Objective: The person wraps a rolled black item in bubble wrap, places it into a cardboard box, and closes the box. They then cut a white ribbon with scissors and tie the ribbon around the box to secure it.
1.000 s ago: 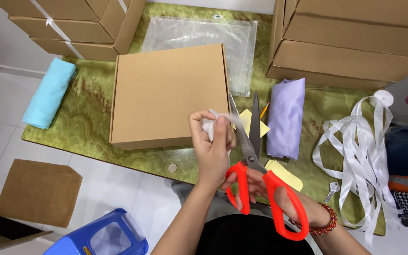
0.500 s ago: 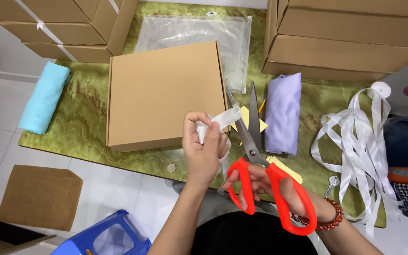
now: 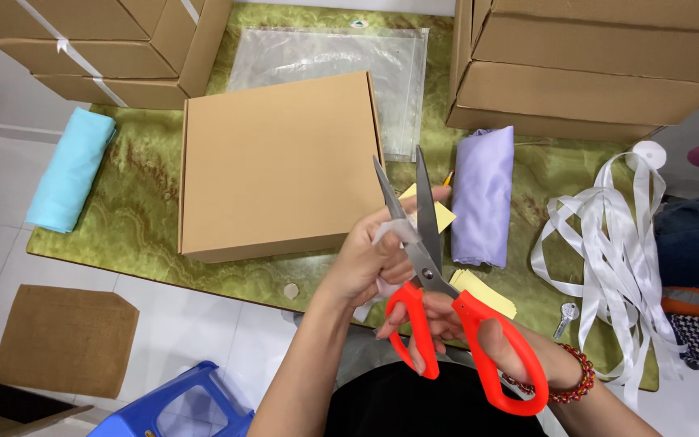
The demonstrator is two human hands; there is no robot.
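Head view looks down on a green marbled table (image 3: 135,214) with a closed brown box (image 3: 277,166) lying flat in its middle. Just in front of the box, at the table's near edge, the right hand (image 3: 479,328) is closed through the orange handles of the scissors (image 3: 426,267), whose grey blades point up and stand slightly parted. The left hand (image 3: 366,259) is pinched shut on a scrap of white ribbon (image 3: 390,236), holding it against the blades. Right of the box lies a lilac cloth roll (image 3: 483,194), with yellow paper slips (image 3: 487,293) beside the scissors. Further right of the box a loose heap of white ribbon strands (image 3: 616,251) spills over the table's edge, and a small key (image 3: 565,316) lies near it. Behind the box sits a clear plastic bag (image 3: 329,61), flanked by stacked cartons (image 3: 600,65). Left of the box, at the table's end, lies a pale blue cloth roll (image 3: 70,170). On the floor, below the box's left corner, is a flat cardboard piece (image 3: 62,340) and a blue stool (image 3: 180,409).
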